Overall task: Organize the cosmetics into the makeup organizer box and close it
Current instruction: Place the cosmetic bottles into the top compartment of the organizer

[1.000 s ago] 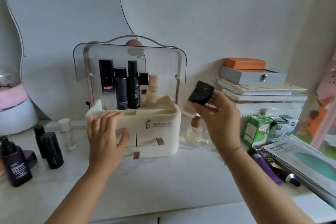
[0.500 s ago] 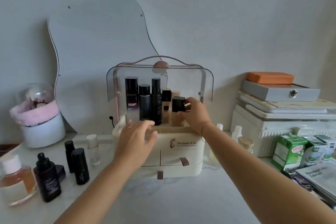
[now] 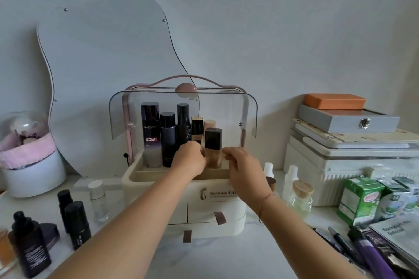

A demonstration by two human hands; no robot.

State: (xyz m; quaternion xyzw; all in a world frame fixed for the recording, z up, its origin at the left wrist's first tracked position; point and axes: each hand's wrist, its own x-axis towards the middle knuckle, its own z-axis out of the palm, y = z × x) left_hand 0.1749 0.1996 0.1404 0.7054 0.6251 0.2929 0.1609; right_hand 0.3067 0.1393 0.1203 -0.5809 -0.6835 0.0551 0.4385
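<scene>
white counter (image 3: 204, 260), organizer box (image 3: 204, 210): i rate the foundation bottle (image 3: 213, 149) slick, breakable glass; left hand (image 3: 188, 161) grips its body, right hand (image 3: 244, 167) at 3 o'clock, hold unclear.

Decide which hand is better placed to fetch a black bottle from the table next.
Probably the left hand. Both hold the foundation bottle, but the black bottles stand on its side; the right hand would cross the organizer.

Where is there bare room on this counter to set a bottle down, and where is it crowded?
Bare: the counter directly in front of the organizer. Inside the organizer, the space right of the foundation bottle looks free too. Crowded: black bottles at left; green cartons and pens at right.
</scene>
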